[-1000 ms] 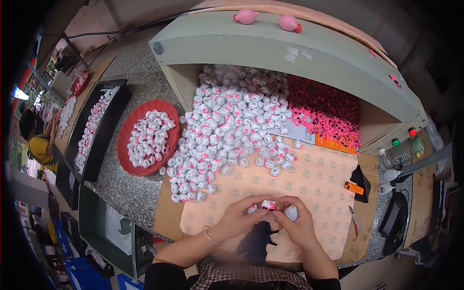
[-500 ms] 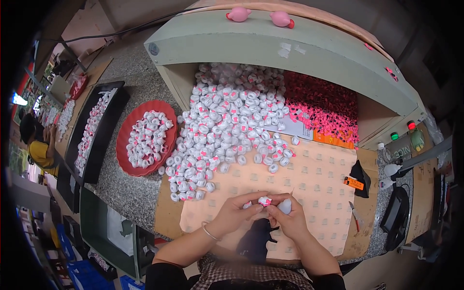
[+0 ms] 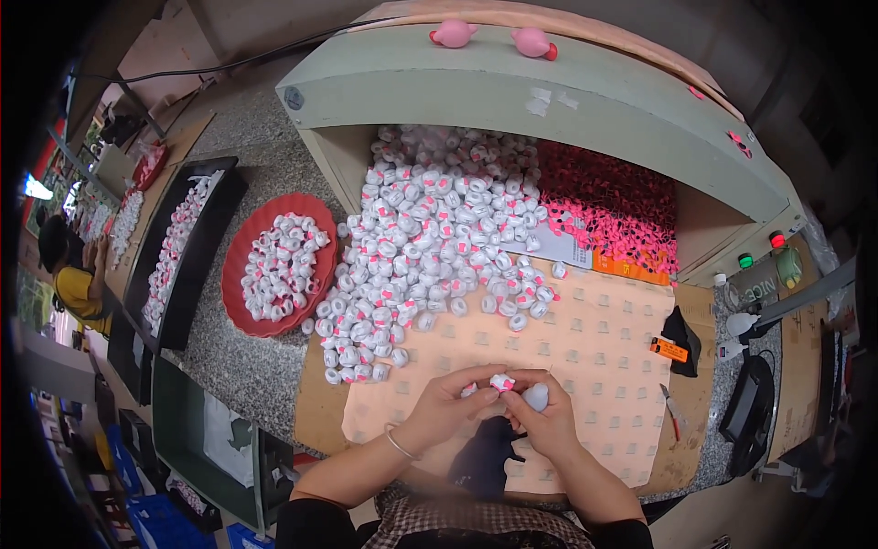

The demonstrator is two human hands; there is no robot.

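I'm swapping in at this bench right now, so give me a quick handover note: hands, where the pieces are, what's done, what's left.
Left hand: fingertips pinch a small white-and-pink piece over the peach mat.
Right hand: meets the left at that piece and also holds a small white part.
Loose pile of white pieces: spills from the open green bin onto the mat.
Pink bits: heaped in the bin's right side.
Done, by the look of it: pieces in the red tray and the black tray.
Left: the big pile, seemingly.
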